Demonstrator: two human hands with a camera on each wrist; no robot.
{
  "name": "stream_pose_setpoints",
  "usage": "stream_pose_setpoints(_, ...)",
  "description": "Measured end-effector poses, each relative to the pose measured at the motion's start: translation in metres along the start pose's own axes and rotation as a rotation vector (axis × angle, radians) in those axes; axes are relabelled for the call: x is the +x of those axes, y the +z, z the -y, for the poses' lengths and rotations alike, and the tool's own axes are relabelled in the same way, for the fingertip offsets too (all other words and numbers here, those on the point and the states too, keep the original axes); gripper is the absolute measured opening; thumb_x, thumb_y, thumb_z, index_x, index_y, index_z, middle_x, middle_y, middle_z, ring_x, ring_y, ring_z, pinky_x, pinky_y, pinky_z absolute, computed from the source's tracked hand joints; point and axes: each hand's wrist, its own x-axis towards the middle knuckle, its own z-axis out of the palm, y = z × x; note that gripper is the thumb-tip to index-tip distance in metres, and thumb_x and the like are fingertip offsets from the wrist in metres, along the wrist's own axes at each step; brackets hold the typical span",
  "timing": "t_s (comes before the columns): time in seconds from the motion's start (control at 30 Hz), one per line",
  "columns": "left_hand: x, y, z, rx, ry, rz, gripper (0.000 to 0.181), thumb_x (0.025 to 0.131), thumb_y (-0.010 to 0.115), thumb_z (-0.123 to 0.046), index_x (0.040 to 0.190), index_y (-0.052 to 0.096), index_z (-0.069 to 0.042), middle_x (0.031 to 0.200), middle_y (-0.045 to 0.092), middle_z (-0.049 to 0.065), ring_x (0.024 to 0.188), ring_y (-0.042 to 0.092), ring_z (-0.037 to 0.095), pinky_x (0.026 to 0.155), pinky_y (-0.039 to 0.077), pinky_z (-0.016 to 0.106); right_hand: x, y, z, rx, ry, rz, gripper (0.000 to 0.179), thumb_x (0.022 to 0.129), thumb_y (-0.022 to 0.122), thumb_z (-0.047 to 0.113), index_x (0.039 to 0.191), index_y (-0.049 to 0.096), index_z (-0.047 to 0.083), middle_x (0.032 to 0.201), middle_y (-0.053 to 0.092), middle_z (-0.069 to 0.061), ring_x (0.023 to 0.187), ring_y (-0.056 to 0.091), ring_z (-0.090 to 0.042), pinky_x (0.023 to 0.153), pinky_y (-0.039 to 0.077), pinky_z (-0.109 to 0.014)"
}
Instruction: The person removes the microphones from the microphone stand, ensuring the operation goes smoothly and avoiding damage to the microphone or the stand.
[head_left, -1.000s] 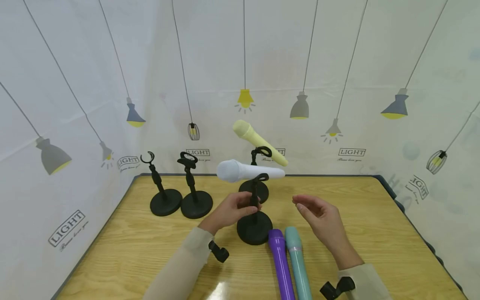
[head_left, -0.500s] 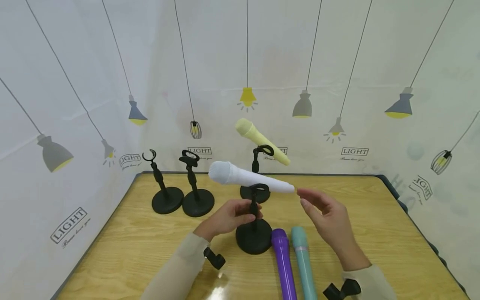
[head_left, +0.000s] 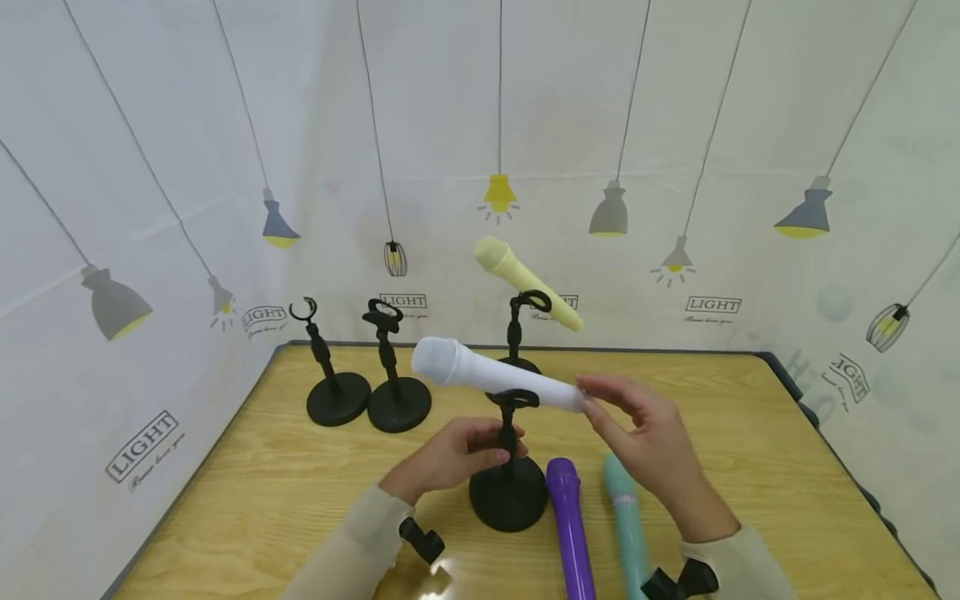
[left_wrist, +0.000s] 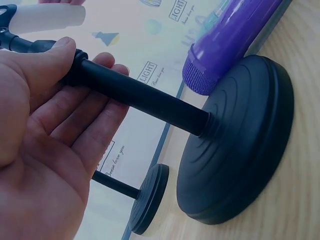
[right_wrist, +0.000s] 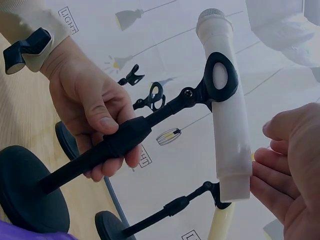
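Note:
A white microphone (head_left: 472, 368) lies tilted in the clip of the nearest black microphone stand (head_left: 508, 500), its head end up and to the left. My left hand (head_left: 450, 458) holds this stand's pole below the clip; in the left wrist view the thumb crosses the pole (left_wrist: 150, 102) and the fingers lie behind it. At the microphone's tail is my right hand (head_left: 652, 442). Its fingertips touch the tail end in the right wrist view, where the thumb (right_wrist: 277, 127) stands apart from the white body (right_wrist: 232, 140).
Beside the base lie a purple microphone (head_left: 570, 525) and a teal microphone (head_left: 628, 517). Behind, a yellow microphone (head_left: 525, 279) rests in another stand (head_left: 514, 333). Two more stands, a left one (head_left: 337, 398) and its neighbour (head_left: 399, 404), stand at the table's back left.
The held stand has come nearer to me, and the white microphone's tail has swung down and right. My right hand has reached the tail end.

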Motion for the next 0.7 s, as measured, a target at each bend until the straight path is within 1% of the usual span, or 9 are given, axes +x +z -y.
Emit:
stream_pose_setpoints(0.2, -0.007, 0.005, -0.003, -0.001, 0.001, 0.021, 0.036, 0.109, 0.064, -0.008, 0.144, 0.062, 0.002, 0.132, 0.075, 0.024, 0.126, 0.073, 0.017, 0.111, 0.056, 0.028, 0.006, 0.007, 0.012, 0.029, -0.063, 0.039, 0.036, 0.09, 0.075, -0.017, 0.123, 0.075, -0.003, 0.119, 0.079, -0.022, 0.114, 0.073, -0.001, 0.095, 0.06, -0.017)
stream_pose_setpoints(0.3, -0.009, 0.007, -0.004, 0.009, 0.026, 0.03, 0.036, 0.109, 0.063, -0.008, 0.143, 0.062, 0.003, 0.131, 0.075, 0.025, 0.126, 0.073, 0.016, 0.111, 0.056, 0.028, 0.011, 0.012, 0.02, 0.026, -0.081, 0.063, 0.037, 0.09, 0.077, -0.014, 0.124, 0.075, -0.001, 0.12, 0.08, -0.018, 0.113, 0.074, -0.003, 0.096, 0.06, -0.017)
stream_pose_setpoints(0.4, -0.011, 0.009, -0.003, 0.01, 0.05, 0.035, 0.035, 0.109, 0.063, -0.007, 0.142, 0.063, 0.005, 0.13, 0.075, 0.027, 0.125, 0.073, 0.014, 0.11, 0.057, 0.028, 0.016, 0.017, 0.028, -0.012, -0.097, 0.083, 0.038, 0.091, 0.079, -0.009, 0.126, 0.077, 0.005, 0.121, 0.081, -0.011, 0.11, 0.076, -0.009, 0.095, 0.059, -0.017)
stream_pose_setpoints(0.5, -0.012, 0.011, -0.002, -0.001, 0.064, 0.036, 0.035, 0.108, 0.064, -0.006, 0.141, 0.063, 0.006, 0.128, 0.075, 0.028, 0.124, 0.073, 0.013, 0.11, 0.057, 0.028, 0.021, 0.022, 0.034, -0.041, -0.117, 0.103, 0.039, 0.091, 0.081, -0.005, 0.127, 0.077, 0.007, 0.122, 0.081, -0.007, 0.108, 0.077, -0.016, 0.092, 0.06, -0.02)
stream_pose_setpoints(0.57, -0.013, 0.011, -0.002, -0.003, 0.075, 0.036, 0.035, 0.108, 0.064, -0.006, 0.141, 0.063, 0.006, 0.128, 0.074, 0.029, 0.124, 0.073, 0.014, 0.11, 0.057, 0.028, 0.025, 0.025, 0.037, -0.05, -0.134, 0.118, 0.04, 0.09, 0.082, -0.004, 0.127, 0.077, 0.007, 0.122, 0.081, -0.006, 0.106, 0.077, -0.018, 0.091, 0.061, -0.024)
stream_pose_setpoints(0.7, -0.013, 0.013, -0.002, -0.002, 0.091, 0.035, 0.035, 0.108, 0.064, -0.006, 0.141, 0.063, 0.007, 0.129, 0.074, 0.029, 0.125, 0.074, 0.017, 0.109, 0.058, 0.028, 0.032, 0.032, 0.045, -0.062, -0.142, 0.154, 0.04, 0.089, 0.085, 0.0, 0.127, 0.077, 0.008, 0.124, 0.08, -0.007, 0.106, 0.078, -0.02, 0.089, 0.064, -0.031)
